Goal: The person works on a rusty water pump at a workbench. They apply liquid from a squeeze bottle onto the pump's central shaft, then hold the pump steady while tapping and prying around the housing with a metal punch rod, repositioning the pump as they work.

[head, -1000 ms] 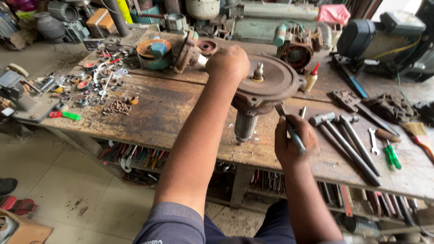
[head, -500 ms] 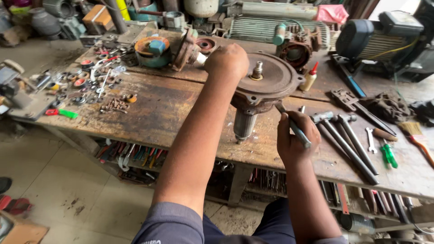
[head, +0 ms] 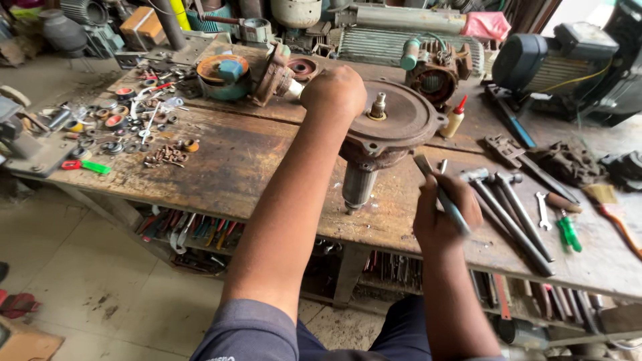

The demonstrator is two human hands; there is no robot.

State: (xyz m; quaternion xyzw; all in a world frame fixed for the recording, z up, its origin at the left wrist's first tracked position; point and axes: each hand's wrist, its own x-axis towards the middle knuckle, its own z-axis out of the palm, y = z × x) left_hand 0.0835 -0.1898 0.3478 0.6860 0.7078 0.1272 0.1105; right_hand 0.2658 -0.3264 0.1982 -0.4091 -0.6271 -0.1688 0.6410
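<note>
My left hand [head: 333, 92] grips the near-left rim of a rusty round motor end plate [head: 402, 120] with a short shaft stub at its middle. Below the plate hangs a ribbed rotor [head: 359, 185] that rests on the wooden workbench [head: 227, 167]. My right hand [head: 445, 214] is closed around a thin metal chisel [head: 438, 190], whose flat tip points up toward the plate's underside at its right edge, a little apart from it.
Long steel rods and a hammer [head: 511, 214] lie right of my right hand, with a spanner [head: 543, 210] and green-handled screwdriver [head: 568, 230]. Washers and small parts [head: 127, 130] cover the bench's left. Motors [head: 435, 73] and a squeeze bottle [head: 456, 117] stand behind.
The view has drifted slightly. Both hands hold the same grips, and the chisel tip stays near the plate's right edge.
</note>
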